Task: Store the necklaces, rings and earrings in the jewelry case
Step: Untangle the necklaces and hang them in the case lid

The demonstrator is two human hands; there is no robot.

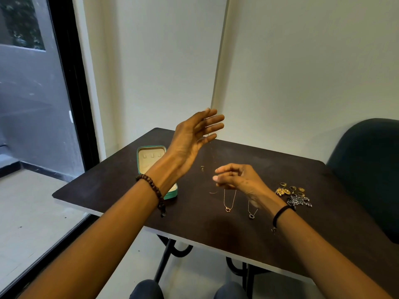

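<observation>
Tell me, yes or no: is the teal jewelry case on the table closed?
No, the jewelry case lies open on the table, with its cream lining in plain view.

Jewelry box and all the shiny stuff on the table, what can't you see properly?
Head view:
- jewelry case: the left forearm covers its near half, so its contents cannot be told.
- thin chain between the left hand and right hand: too fine to trace fully.
- pile of rings and earrings: too small to count.
- dark-pendant necklace: the right wrist hides its upper chain.
</observation>
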